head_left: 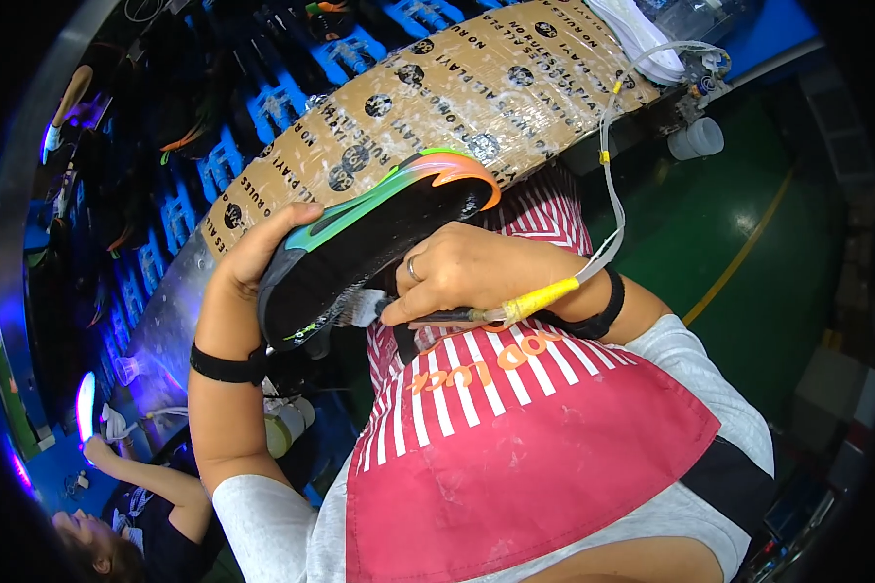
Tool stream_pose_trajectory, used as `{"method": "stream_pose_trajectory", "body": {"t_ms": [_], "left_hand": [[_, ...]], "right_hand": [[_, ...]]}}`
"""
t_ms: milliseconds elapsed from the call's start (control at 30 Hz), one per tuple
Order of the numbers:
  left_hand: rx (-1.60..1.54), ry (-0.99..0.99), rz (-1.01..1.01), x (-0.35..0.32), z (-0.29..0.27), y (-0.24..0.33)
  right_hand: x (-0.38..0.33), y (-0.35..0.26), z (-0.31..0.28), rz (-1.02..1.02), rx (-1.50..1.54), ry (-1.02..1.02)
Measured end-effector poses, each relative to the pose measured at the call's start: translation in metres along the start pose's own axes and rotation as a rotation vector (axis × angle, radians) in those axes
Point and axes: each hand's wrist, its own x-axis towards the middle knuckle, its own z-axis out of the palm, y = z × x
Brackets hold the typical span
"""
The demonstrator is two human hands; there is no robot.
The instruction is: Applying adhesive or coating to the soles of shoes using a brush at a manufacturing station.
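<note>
Above the apron [515,476], beside the cardboard-covered surface [178,299], left hand [255,248] clasps the shoe sole [360,248] at one end, right hand [447,272] grips the brush [365,308]; a snag in its trailing tube [613,189] could jerk bristles onto the coloured rim [360,207], smearing it.

Green flr [666,233] has yellow line [742,260] R, purplish glow [151,358] L.

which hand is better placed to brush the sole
Probably the right: the right hand holds the brush with its bristles at the black face of the sole, while the left hand grips the sole's edge.
</note>
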Motion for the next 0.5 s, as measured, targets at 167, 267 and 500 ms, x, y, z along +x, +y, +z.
{"method": "stream_pose_trajectory", "body": {"t_ms": [167,267,500], "left_hand": [[-0.043,0.109,-0.012,-0.010,0.003,-0.001],[-0.056,0.080,-0.067,-0.005,-0.011,-0.002],[-0.078,0.175,0.039,-0.013,-0.016,-0.010]], "right_hand": [[-0.002,-0.003,0.002,-0.001,-0.054,0.228],[-0.003,-0.005,0.005,0.003,-0.132,0.141],[-0.009,-0.005,0.004,0.032,-0.118,0.115]]}}
